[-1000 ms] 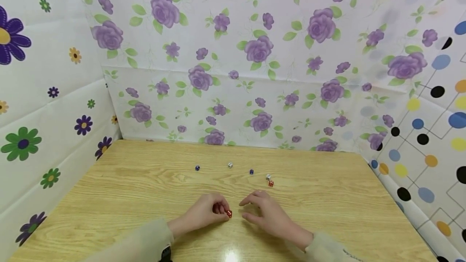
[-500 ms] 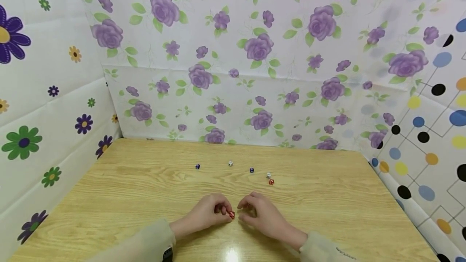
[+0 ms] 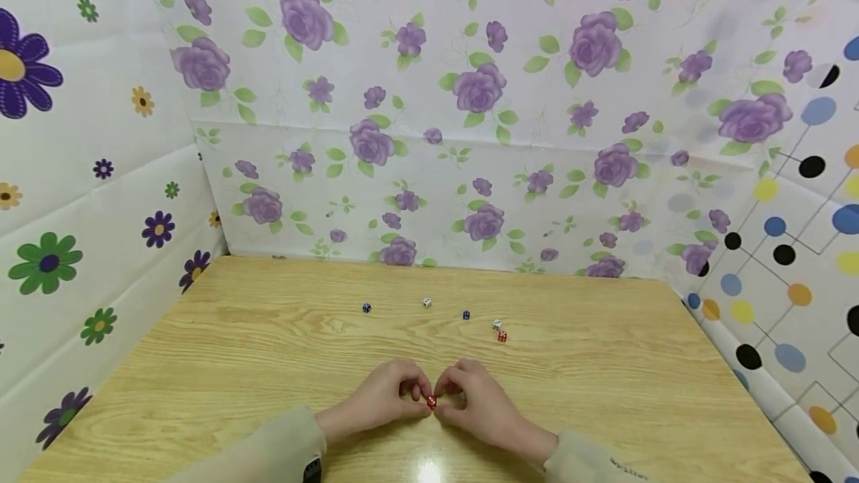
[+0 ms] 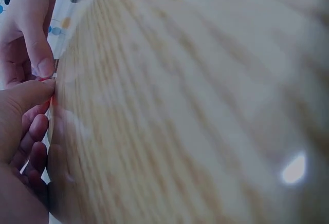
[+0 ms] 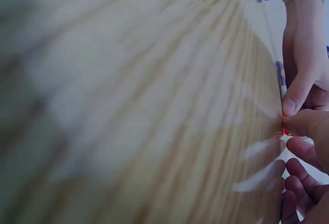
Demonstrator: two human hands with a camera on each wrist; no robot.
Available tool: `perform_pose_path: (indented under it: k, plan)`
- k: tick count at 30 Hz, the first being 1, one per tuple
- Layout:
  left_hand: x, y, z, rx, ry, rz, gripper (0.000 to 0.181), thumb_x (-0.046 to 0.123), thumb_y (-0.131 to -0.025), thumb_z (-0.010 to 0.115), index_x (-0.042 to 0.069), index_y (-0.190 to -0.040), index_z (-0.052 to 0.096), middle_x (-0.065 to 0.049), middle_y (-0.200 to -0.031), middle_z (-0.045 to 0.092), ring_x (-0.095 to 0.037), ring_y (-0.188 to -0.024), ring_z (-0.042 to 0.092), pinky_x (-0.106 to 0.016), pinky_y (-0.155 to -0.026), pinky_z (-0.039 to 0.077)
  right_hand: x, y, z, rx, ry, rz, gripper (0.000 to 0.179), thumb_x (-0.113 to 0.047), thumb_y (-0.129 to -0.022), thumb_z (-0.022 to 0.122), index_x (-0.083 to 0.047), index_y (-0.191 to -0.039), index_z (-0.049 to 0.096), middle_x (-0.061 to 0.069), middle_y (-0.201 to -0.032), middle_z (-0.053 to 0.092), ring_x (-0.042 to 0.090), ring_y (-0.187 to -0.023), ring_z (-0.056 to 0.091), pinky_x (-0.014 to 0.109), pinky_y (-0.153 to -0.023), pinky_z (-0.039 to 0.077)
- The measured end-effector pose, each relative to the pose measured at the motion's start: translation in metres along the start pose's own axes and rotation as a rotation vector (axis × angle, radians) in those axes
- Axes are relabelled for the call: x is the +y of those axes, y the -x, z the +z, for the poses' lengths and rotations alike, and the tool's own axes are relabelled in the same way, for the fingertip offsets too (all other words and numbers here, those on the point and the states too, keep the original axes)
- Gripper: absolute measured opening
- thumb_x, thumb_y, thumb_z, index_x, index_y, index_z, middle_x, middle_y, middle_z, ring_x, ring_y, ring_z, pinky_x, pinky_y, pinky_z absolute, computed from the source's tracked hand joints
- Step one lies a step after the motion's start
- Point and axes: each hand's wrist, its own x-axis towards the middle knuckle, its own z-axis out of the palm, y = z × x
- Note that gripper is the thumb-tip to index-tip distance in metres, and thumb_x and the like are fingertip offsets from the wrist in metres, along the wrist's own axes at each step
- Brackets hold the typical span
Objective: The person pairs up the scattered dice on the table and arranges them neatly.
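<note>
A red die (image 3: 432, 401) is held low over the wooden table between my two hands, in the lower middle of the head view. My left hand (image 3: 385, 393) pinches it from the left with thumb and forefinger, its other fingers curled behind. From the right, the thumb and forefinger of my right hand (image 3: 479, 405) grip the same die. The fingertips of both hands meet there. In the left wrist view fingers cover most of the red die (image 4: 46, 79); in the right wrist view only a sliver of red shows beside the thumb (image 5: 303, 123).
Farther back on the wooden table (image 3: 268, 334) lie a blue die (image 3: 366, 308), a white die (image 3: 426, 302), another blue die (image 3: 466, 314), and a white die (image 3: 496, 324) close to a red die (image 3: 502, 336). Patterned cloths (image 3: 429, 200) stand behind and at both sides.
My left hand has carried the red die slightly right and toward me. The right hand has moved left, closing the gap, and its fingertips now grip the die. The other dice have stayed put.
</note>
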Motion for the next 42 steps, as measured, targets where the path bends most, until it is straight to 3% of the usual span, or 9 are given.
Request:
perform_pose_path:
  k: [16,42]
  plan:
    - [-0.0019,-0.0002,0.001,-0.02,0.01,-0.044,0.012,0.021,-0.08,0.083,0.022,-0.084,0.071,0.001,-0.077,0.063,-0.002,-0.068,0.045,-0.017,-0.065,0.037,-0.0013,-0.0015,0.0025,0.009,0.011,0.004,0.018,-0.018,-0.08,0.08,-0.025,-0.088,0.066,-0.007,-0.088,0.056,0.008,-0.084,0.044,0.019,-0.071,0.038]
    - [0.0017,-0.0013,0.0012,-0.022,0.037,-0.074,0.011,0.018,-0.08,0.082,0.02,-0.083,0.072,0.002,-0.076,0.064,0.001,-0.064,0.047,-0.017,-0.062,0.039,-0.0034,-0.0033,-0.0006,-0.023,-0.018,0.05,0.015,-0.021,-0.081,0.079,-0.025,-0.087,0.066,-0.005,-0.088,0.056,0.011,-0.088,0.047,0.021,-0.073,0.039]
